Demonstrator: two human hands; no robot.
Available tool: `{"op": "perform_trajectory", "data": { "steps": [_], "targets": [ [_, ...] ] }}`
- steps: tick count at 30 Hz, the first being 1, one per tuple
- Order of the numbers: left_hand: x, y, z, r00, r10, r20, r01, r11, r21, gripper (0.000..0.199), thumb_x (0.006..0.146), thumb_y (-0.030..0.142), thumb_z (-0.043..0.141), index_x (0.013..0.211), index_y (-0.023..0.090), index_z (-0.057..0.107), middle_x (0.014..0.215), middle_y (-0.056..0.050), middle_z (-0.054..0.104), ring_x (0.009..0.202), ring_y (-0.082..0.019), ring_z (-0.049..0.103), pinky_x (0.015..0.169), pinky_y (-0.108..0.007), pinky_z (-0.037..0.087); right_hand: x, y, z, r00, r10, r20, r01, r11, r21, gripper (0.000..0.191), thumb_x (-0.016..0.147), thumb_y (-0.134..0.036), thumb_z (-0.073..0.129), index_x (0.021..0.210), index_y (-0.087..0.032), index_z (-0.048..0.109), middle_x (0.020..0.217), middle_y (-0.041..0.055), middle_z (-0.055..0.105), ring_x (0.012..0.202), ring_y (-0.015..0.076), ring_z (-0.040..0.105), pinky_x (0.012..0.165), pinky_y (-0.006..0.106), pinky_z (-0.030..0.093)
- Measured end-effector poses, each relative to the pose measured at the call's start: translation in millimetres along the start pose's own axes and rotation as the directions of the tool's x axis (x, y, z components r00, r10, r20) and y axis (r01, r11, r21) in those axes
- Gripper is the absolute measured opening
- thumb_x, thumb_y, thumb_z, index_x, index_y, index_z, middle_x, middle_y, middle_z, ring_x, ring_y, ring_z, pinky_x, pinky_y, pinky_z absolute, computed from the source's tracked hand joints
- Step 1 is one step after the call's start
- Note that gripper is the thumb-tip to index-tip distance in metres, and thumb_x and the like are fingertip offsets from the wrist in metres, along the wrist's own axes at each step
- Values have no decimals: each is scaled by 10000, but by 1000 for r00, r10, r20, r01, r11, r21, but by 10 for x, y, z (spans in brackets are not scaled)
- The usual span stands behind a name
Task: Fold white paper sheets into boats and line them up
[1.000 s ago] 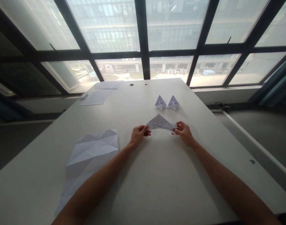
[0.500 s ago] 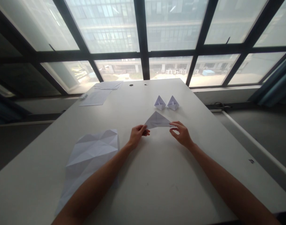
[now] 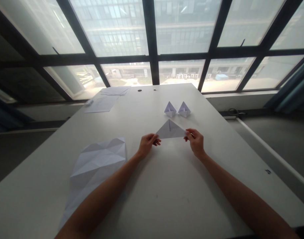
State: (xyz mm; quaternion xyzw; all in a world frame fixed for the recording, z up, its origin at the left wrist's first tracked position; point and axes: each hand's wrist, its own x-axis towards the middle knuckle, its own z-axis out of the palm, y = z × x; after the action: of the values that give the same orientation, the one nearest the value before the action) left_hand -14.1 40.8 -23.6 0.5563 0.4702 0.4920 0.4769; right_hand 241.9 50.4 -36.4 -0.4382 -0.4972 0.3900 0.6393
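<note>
A white folded paper triangle (image 3: pixel 170 130) is stretched between my two hands over the table, its point facing away from me and a crease running down from that point. Its left corner is pinched by my left hand (image 3: pixel 149 143), thumb on top. The right corner sits between the thumb and fingers of my right hand (image 3: pixel 195 141). Just beyond the triangle stand two small white paper boats, a left one (image 3: pixel 170 110) and a right one (image 3: pixel 184 110), side by side and upright.
A large creased sheet of paper (image 3: pixel 98 162) lies left, partly behind my left forearm. Flat white sheets (image 3: pixel 102 103) rest at the table's far left, with a small whitish item (image 3: pixel 88 102) at their edge. Windows (image 3: pixel 179 73) rise past the white table (image 3: pixel 162 199).
My right hand has closed its pinch on the triangle's right corner. The paper has shifted slightly right and now lies flatter, its lower edge straighter. My left hand keeps its hold.
</note>
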Motion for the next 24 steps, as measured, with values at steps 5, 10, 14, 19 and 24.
{"op": "perform_trajectory", "data": {
  "steps": [5, 10, 14, 19, 24],
  "targets": [
    [-10, 13, -2, 1000, 21, -19, -21, 1000, 16, 437, 842, 566, 628, 776, 135, 657, 747, -92, 734, 565, -147, 646, 564, -268, 491, 0, 60, -14, 998, 16, 68, -12, 998, -65, 426, 806, -474, 686, 1110, -176, 679, 673, -5, 630, 576, 150, 574, 571, 311, 489],
    [-12, -1, -2, 999, 23, -23, -22, 999, 37, 446, 840, 583, 619, 780, 142, 653, 761, -96, 736, 573, -153, 651, 559, -268, 485, 36, 113, -49, 991, 21, 134, 3, 984, -180, 379, 798, -514, 673, 977, -181, 704, 664, -10, 578, 544, 130, 477, 516, 264, 398],
    [0, -14, -1, 1000, -8, -17, 9, 1000, 28, 465, 833, 605, 611, 810, 143, 660, 801, -103, 737, 627, -170, 672, 576, -269, 487, 47, 79, -68, 989, -5, 147, 35, 980, -197, 354, 809, -548, 641, 753, -199, 659, 688, 3, 563, 593, 137, 462, 561, 260, 387],
    [27, 12, -18, 998, 62, -8, -61, 994, 88, 441, 823, 588, 619, 820, 156, 709, 884, -81, 699, 779, -180, 654, 659, -270, 505, 48, 60, -97, 986, 82, 143, -58, 984, -167, 348, 805, -521, 642, 668, -203, 601, 540, -43, 417, 525, 123, 366, 513, 262, 287],
    [49, 12, -53, 997, 58, -49, -47, 980, 192, 384, 828, 525, 616, 781, 160, 726, 692, -15, 630, 647, -142, 545, 634, -250, 440, 82, 95, -131, 976, 134, 175, -108, 983, -148, 332, 824, -465, 573, 620, -203, 568, 556, -27, 435, 540, 130, 397, 517, 259, 294]
  ]
}}
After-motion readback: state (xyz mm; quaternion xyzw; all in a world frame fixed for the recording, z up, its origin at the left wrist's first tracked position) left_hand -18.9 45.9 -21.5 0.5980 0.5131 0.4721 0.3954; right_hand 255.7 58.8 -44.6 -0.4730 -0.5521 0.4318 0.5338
